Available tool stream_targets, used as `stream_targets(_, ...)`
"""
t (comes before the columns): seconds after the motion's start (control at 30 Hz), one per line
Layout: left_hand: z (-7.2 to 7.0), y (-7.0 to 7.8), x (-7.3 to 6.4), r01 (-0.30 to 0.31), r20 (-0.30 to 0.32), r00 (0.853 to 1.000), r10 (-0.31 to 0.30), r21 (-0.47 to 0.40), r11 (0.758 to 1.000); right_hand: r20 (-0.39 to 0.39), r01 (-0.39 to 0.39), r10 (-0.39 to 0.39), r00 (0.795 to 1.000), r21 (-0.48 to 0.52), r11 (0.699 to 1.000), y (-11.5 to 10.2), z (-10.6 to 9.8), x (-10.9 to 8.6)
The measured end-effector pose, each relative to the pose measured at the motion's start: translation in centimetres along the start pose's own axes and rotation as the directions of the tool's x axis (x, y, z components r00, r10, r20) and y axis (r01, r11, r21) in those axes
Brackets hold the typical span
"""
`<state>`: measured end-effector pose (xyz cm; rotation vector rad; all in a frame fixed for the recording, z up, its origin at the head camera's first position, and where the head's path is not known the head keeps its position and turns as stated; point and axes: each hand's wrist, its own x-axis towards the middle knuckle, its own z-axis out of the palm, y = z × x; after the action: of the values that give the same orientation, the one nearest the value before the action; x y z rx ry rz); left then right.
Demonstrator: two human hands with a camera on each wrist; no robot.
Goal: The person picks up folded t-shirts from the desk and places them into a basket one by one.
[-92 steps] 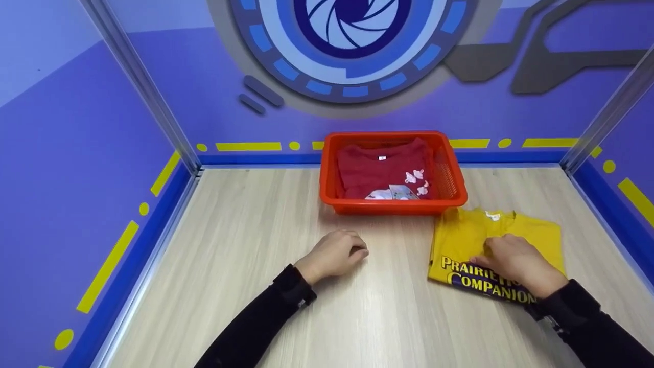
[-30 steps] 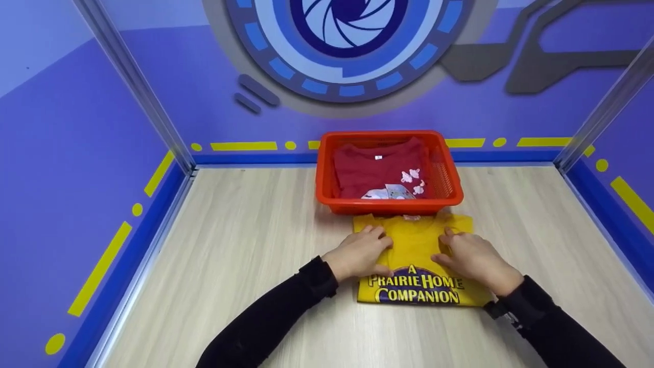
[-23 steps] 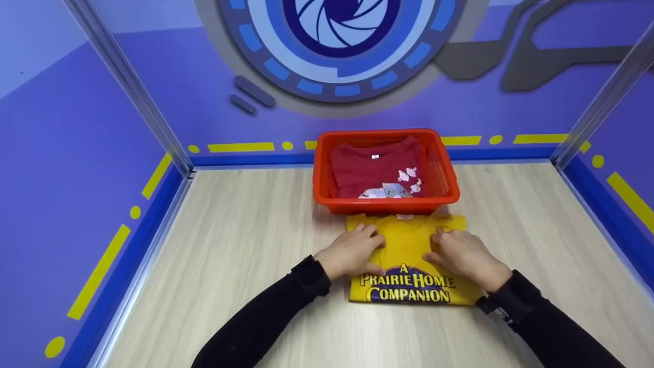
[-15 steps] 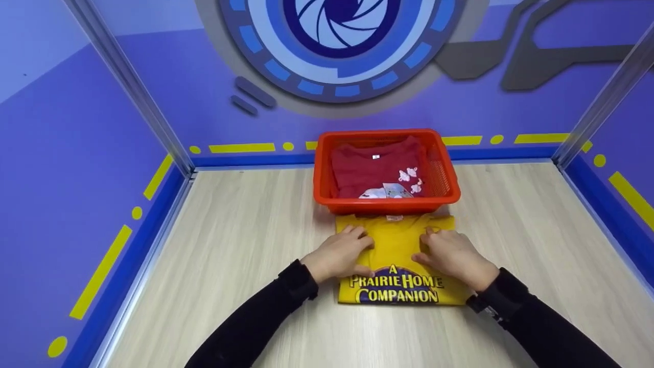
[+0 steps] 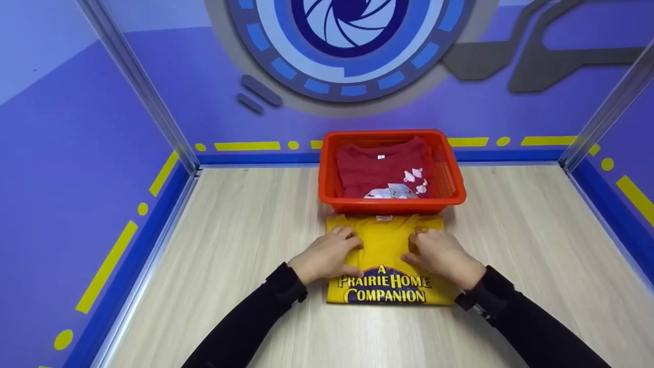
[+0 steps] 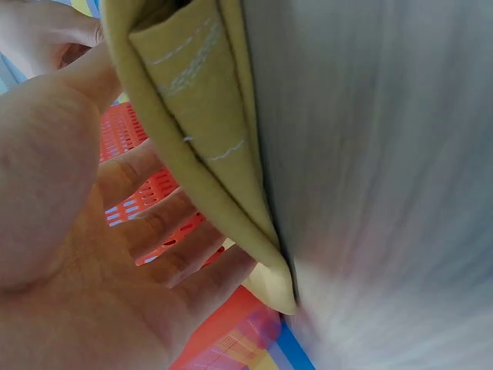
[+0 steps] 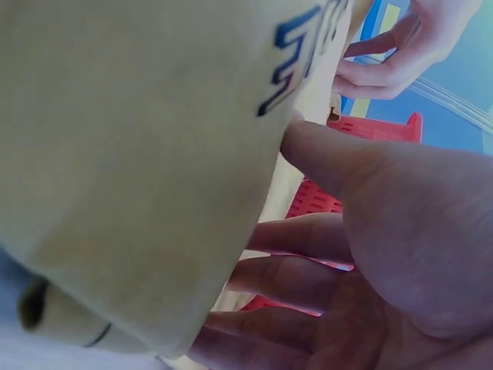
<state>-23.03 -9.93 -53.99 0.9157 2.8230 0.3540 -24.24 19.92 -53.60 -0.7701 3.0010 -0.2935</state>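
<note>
A folded yellow T-shirt [image 5: 384, 246] lies flat on the table, its purple print reading "A Prairie Home Companion". My left hand [image 5: 328, 256] rests on its left part, fingertips touching the cloth. On the right part, the fingertips and thumb of my right hand [image 5: 443, 256] press the fabric. Both wrist views show the fingers extended and spread against the shirt, not curled round it; the folded layers [image 6: 196, 85] show at its side edge. Just behind the shirt stands a red plastic basket [image 5: 393, 206] holding a folded red T-shirt [image 5: 370, 171].
The light wood table [image 5: 230, 230] is bounded by a blue-purple back wall [image 5: 204, 92] and side walls. Metal posts [image 5: 148, 92] mark the corners. Bare tabletop extends on both sides of the shirt.
The yellow T-shirt has slid left from the right of the basket to in front of it. My left hand has come onto the shirt, and both hands have moved left with it.
</note>
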Motion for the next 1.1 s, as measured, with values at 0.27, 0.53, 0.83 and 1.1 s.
stream_targets(0.27,-0.3,-0.9,0.0,-0.031,-0.005,1.000,0.031,-0.052,0.998,0.014,0.012,-0.013,1.000,0.039,0.999,1.3,-1.3,-0.6)
stream_targets(0.53,-1.0,-4.2,0.8,0.154,-0.260,0.945,-0.197,-0.175,0.972,-0.221,-0.129,0.161,0.962,0.151,0.980,4.6,-2.1,0.5)
stream_targets(0.83,-0.4,-5.4,2.5,0.208,-0.322,0.906,-0.273,-0.223,0.952,-0.206,-0.202,0.240,0.949,0.187,0.961,6.4,0.2,0.6)
stream_targets(1.1,0.0,-4.6,3.7,0.230,-0.327,0.906,-0.270,-0.155,0.961,-0.247,-0.146,0.172,0.954,0.120,0.982,6.3,1.0,0.8)
